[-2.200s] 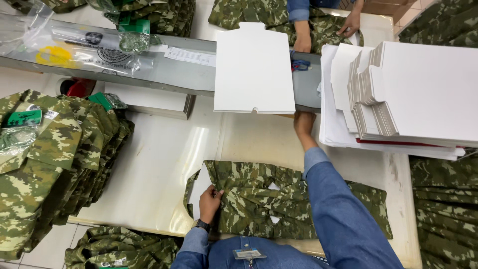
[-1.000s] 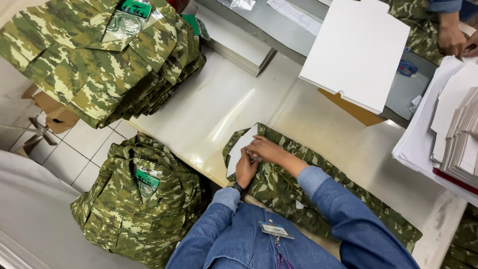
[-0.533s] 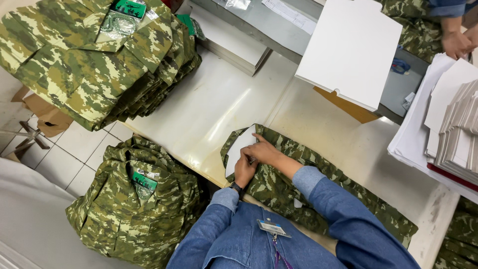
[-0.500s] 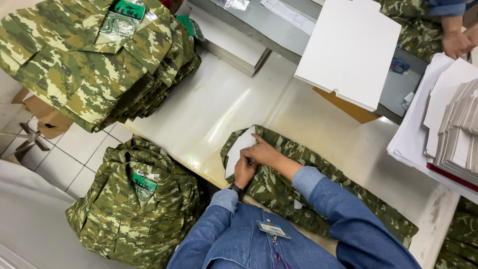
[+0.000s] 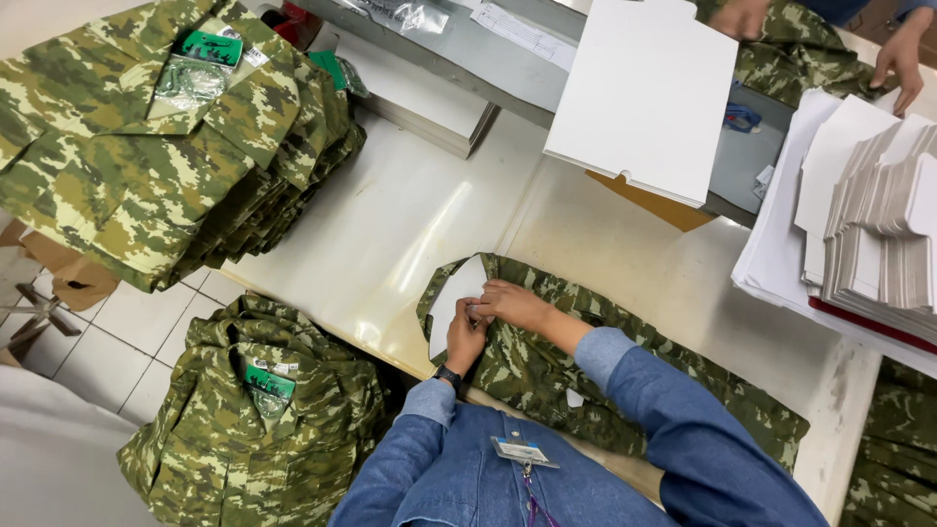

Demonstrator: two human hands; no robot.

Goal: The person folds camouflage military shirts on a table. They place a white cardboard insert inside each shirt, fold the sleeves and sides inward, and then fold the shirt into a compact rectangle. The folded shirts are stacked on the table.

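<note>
Cream table (image 5: 410,215); left hand (image 5: 463,337), right hand (image 5: 509,304) together, pinching camouflage shirt (image 5: 547,366) collar over white card (image 5: 451,301).

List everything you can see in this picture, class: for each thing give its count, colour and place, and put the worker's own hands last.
camouflage shirt: one, green camouflage, flat on table before the worker
white card insert: one, white, inside the shirt's collar
folded shirt stack: one pile, camouflage, table's left
shirt pile on floor: one pile, camouflage, lower left
white board: one, white, top centre
card stack: one stack, white and grey, right
table: one, cream
co-worker's hands: two, top right
left hand: at collar
right hand: at collar
</note>
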